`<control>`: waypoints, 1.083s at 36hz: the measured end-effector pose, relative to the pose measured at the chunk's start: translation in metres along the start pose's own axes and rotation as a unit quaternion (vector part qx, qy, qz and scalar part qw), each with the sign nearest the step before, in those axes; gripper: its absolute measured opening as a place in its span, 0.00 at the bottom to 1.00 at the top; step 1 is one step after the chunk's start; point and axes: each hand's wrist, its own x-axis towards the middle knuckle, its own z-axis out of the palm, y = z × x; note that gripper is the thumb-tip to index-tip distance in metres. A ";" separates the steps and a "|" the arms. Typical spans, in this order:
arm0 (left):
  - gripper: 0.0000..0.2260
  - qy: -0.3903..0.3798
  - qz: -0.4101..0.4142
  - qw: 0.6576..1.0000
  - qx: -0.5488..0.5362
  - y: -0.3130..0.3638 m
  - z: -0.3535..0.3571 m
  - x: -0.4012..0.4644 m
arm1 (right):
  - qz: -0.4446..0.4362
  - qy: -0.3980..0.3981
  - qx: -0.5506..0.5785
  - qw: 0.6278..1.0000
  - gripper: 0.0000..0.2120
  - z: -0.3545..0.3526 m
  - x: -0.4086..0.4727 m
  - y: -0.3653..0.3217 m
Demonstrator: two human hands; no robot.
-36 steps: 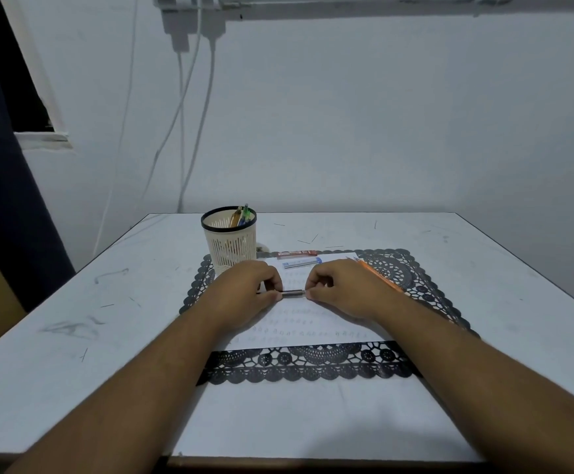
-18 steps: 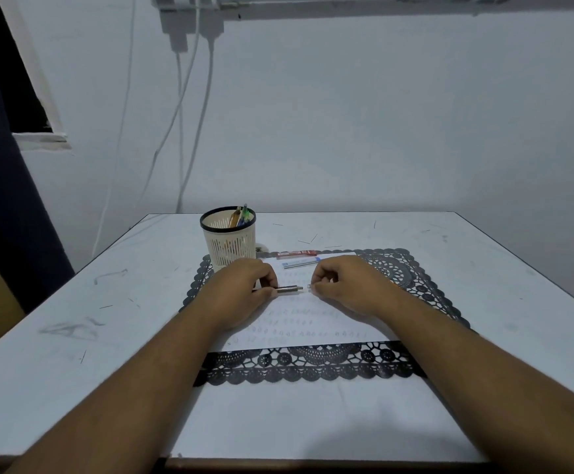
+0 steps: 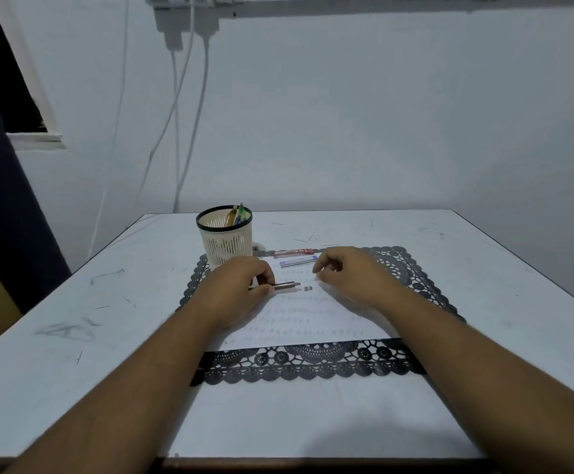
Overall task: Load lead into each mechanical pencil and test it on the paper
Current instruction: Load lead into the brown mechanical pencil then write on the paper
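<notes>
My left hand (image 3: pixel 241 289) grips a dark mechanical pencil (image 3: pixel 287 286) that lies level over the paper (image 3: pixel 313 319), its bare end pointing right. A small cap (image 3: pixel 308 288) lies on the paper just right of that end. My right hand (image 3: pixel 350 275) hovers right of the cap with loosely curled fingers and holds nothing. Two lead cases, one red (image 3: pixel 294 252) and one blue-white (image 3: pixel 299 261), lie at the paper's far edge. A cream mesh pen cup (image 3: pixel 225 242) with several pens stands at the back left.
The paper rests on a black lace placemat (image 3: pixel 313 366) on a white table (image 3: pixel 107 336) marked with pencil scratches. Behind the table is a wall with hanging cables (image 3: pixel 179 131). The table's near edge (image 3: pixel 313 460) runs along the bottom of the view.
My right hand pulled the cap off the pencil's end, set it on the paper and drew away to the right. My left hand kept hold of the pencil.
</notes>
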 end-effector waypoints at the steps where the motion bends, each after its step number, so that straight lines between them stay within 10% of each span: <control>1: 0.05 0.000 -0.001 1.000 -0.001 0.000 0.000 0.000 | -0.005 0.002 0.003 1.000 0.05 -0.002 0.000 -0.001; 39: 0.04 -0.001 0.017 1.000 -0.012 0.004 -0.004 -0.001 | 0.004 -0.060 0.005 0.998 0.04 -0.004 -0.002 -0.001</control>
